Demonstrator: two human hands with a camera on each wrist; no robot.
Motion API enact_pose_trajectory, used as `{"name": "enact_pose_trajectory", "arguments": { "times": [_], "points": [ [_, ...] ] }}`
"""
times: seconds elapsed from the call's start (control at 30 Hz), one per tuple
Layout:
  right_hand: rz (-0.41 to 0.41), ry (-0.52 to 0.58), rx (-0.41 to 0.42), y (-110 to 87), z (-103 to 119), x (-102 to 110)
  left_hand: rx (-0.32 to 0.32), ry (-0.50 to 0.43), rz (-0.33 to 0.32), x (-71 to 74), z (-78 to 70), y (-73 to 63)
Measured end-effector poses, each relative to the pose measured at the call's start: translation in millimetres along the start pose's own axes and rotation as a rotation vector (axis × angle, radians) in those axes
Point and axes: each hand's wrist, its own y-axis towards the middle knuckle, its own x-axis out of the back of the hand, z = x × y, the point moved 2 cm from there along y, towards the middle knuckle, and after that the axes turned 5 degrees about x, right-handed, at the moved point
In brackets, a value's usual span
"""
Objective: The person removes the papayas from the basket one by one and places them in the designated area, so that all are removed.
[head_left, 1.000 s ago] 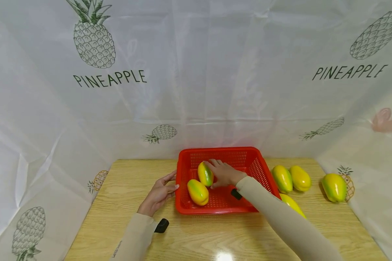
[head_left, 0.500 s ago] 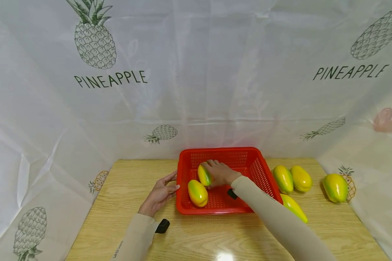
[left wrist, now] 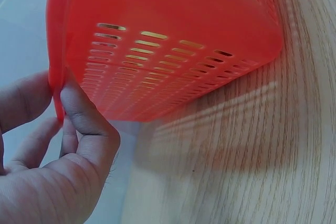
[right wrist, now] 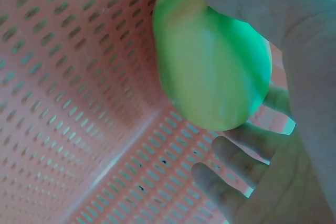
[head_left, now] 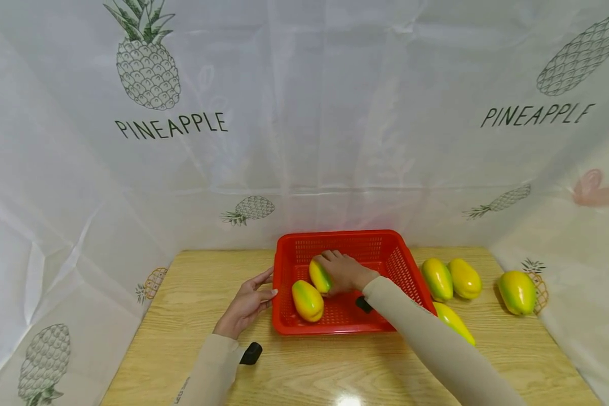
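A red plastic basket [head_left: 342, 327] with slotted walls stands on the wooden table. At its left end my left hand [head_left: 246, 304] pinches the rim; in the left wrist view, thumb and fingers lie on opposite sides of the basket's edge [left wrist: 63, 30]. My right hand [head_left: 342, 270] is inside the basket, holding a yellow-green papaya [head_left: 318, 277]. The right wrist view has the thumb over one end of this papaya [right wrist: 210, 66] and the fingers along its far side, partly hidden. Another papaya [head_left: 307, 301] lies just in front of it, near the basket's left wall.
Right of the basket, two papayas [head_left: 437, 279] [head_left: 465, 278] lie side by side. One more papaya [head_left: 454, 321] is partly covered by the right sleeve, and another papaya [head_left: 517, 292] sits by the table's right edge. A white pineapple-print sheet [head_left: 335, 141] hangs behind the table.
My right hand's fingers have come down closer around the rear papaya, which has tilted slightly. My left hand has stayed at the basket's rim.
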Motion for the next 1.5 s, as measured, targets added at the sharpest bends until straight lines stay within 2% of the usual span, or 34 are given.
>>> {"name": "enact_pose_trajectory", "arguments": {
  "times": [0.37, 0.77, 1.2, 1.5],
  "points": [
    [-0.065, -0.049, 0.052, -29.0, 9, 23, -0.009, 0.006, -0.001, 5.3, 1.4, -3.4],
    [-0.162, -0.196, 0.116, -61.9, 13, 37, 0.009, -0.002, -0.019, 5.0, 3.9, -1.5],
    [-0.260, -0.247, 0.096, -105.2, 2, 49, 0.004, 0.010, -0.015, 1.9, 2.0, -1.4],
    [-0.392, -0.224, 0.080, -145.3, -8, 57, -0.007, 0.001, -0.007, -0.9, 2.3, 0.1]
  ]
}}
